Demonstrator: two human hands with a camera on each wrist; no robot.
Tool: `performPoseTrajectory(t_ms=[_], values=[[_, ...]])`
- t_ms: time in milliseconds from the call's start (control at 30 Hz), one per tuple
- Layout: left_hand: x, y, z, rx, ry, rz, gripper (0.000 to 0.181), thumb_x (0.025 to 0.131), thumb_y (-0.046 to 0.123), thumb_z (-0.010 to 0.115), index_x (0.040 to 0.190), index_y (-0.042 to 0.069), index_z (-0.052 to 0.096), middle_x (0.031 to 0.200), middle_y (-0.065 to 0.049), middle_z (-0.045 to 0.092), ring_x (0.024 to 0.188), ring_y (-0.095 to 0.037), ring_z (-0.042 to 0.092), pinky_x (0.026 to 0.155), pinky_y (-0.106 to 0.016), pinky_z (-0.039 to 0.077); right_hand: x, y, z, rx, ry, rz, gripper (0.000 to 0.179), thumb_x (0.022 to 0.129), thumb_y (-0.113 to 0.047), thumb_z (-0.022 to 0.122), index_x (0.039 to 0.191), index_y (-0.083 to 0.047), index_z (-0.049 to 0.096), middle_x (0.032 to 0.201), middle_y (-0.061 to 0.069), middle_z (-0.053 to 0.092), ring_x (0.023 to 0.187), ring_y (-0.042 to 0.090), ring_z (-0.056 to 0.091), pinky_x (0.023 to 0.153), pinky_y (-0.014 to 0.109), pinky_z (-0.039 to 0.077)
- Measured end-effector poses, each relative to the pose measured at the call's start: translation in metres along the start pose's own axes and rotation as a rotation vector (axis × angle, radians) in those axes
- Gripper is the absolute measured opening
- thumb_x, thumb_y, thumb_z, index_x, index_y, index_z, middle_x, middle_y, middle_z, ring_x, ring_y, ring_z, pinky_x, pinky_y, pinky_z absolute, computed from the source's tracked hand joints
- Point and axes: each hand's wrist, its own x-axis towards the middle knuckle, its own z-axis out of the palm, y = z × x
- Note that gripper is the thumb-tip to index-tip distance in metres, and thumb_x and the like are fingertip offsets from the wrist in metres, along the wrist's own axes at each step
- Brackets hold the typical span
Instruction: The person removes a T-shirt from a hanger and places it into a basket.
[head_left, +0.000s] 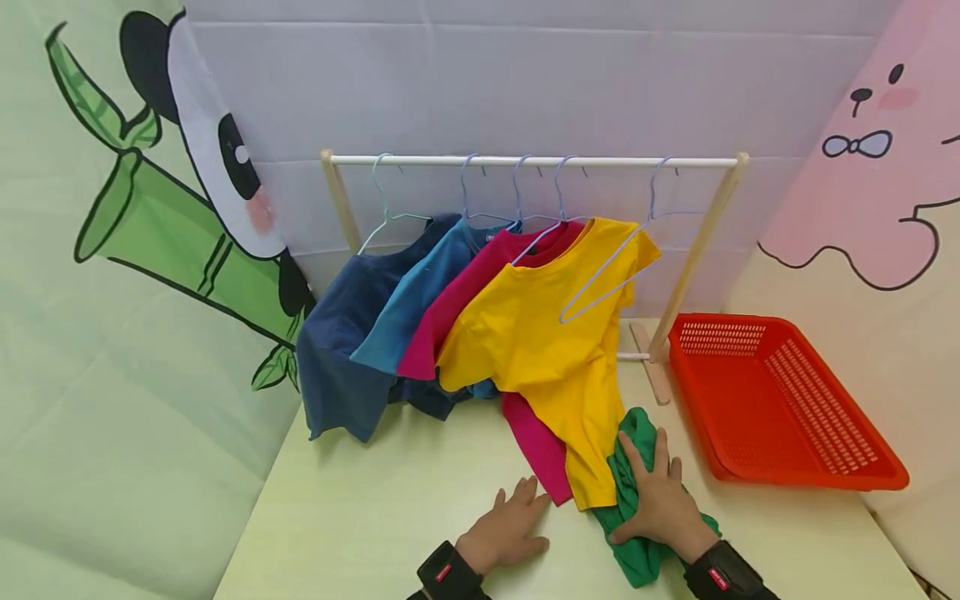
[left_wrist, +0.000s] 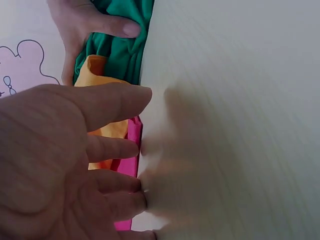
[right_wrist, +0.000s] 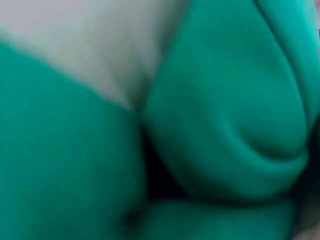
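Observation:
A crumpled green garment (head_left: 639, 562) lies on the table at the front right, beside the hem of a yellow T-shirt (head_left: 547, 350). My right hand (head_left: 660, 504) rests on it with fingers spread; green folds (right_wrist: 225, 110) fill most of the right wrist view. My left hand (head_left: 506, 531) is held over the table with fingers extended, near the lower end of a magenta shirt (head_left: 536, 446), and holds nothing. In the left wrist view, the left hand (left_wrist: 45, 155) partly covers the yellow and magenta cloth. A bare lilac hanger (head_left: 652, 200) overlaps the yellow T-shirt.
A wooden rack with a white rail (head_left: 600, 162) stands at the back. Light blue (head_left: 412, 300) and dark blue (head_left: 337, 333) shirts hang towards its left. To the right sits a red plastic basket (head_left: 780, 417), close to the rack's foot (head_left: 651, 367).

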Motion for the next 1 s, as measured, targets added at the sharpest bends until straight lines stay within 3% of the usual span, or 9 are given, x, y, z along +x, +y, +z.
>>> performPoseTrajectory(t_ms=[67,133,300,467,700,833,1000], values=[[-0.001,0.0,0.0,0.009,0.0,0.003,0.065,0.1,0.035,0.075,0.158,0.016,0.053,0.171,-0.012,0.038,0.159,-0.028,0.033,0.125,-0.057,0.032,0.0,0.001,0.007,0.009,0.032,0.003,0.152,0.051,-0.049,0.107,0.17,-0.02,0.018,0.164,0.043,-0.002,0.119,0.07,0.05,0.071,0.07,0.058],[-0.001,0.0,0.0,0.018,0.002,0.004,0.064,0.1,0.035,0.075,0.158,0.017,0.054,0.171,-0.012,0.039,0.159,-0.028,0.033,0.125,-0.057,0.032,0.0,0.001,0.011,0.025,0.056,0.014,0.143,0.054,-0.039,0.107,0.169,-0.019,0.024,0.161,0.042,0.008,0.104,0.057,0.059,0.066,0.06,0.059],[-0.004,0.0,0.0,0.041,-0.005,0.015,0.065,0.099,0.035,0.077,0.158,0.02,0.055,0.171,-0.011,0.038,0.159,-0.027,0.033,0.124,-0.056,0.033,0.0,0.004,0.012,0.066,0.076,0.027,0.125,0.058,-0.025,0.103,0.163,-0.016,0.035,0.153,0.042,0.025,0.087,0.04,0.06,0.058,0.043,0.054],[-0.004,0.002,0.0,0.049,-0.016,0.021,0.067,0.098,0.035,0.078,0.159,0.021,0.054,0.171,-0.009,0.038,0.16,-0.026,0.031,0.125,-0.056,0.032,-0.002,0.011,-0.001,0.125,0.074,0.029,0.117,0.061,-0.018,0.098,0.161,-0.016,0.037,0.148,0.042,0.035,0.078,0.035,0.06,0.058,0.04,0.051],[-0.001,0.001,0.002,0.045,-0.022,0.021,0.067,0.098,0.034,0.078,0.159,0.023,0.054,0.172,-0.007,0.036,0.161,-0.024,0.03,0.125,-0.055,0.032,-0.017,0.014,-0.052,0.191,0.026,-0.064,0.116,0.062,-0.022,0.095,0.161,-0.007,0.036,0.135,0.039,0.049,0.098,0.035,0.057,0.075,0.045,0.052],[-0.001,-0.002,0.003,0.053,-0.013,0.02,0.067,0.098,0.034,0.078,0.159,0.024,0.054,0.172,-0.008,0.037,0.16,-0.025,0.031,0.125,-0.055,0.033,-0.03,0.012,-0.088,0.215,0.08,-0.148,0.115,0.064,-0.021,0.095,0.161,-0.004,0.035,0.137,0.035,0.05,0.104,0.036,0.054,0.076,0.044,0.049],[-0.001,-0.003,0.002,0.059,0.005,0.03,0.068,0.097,0.035,0.079,0.159,0.022,0.054,0.171,-0.009,0.038,0.16,-0.027,0.031,0.124,-0.057,0.033,-0.047,0.011,-0.135,0.228,0.171,-0.203,0.116,0.069,-0.018,0.094,0.164,-0.003,0.029,0.143,0.036,0.045,0.11,0.042,0.053,0.08,0.052,0.05]])
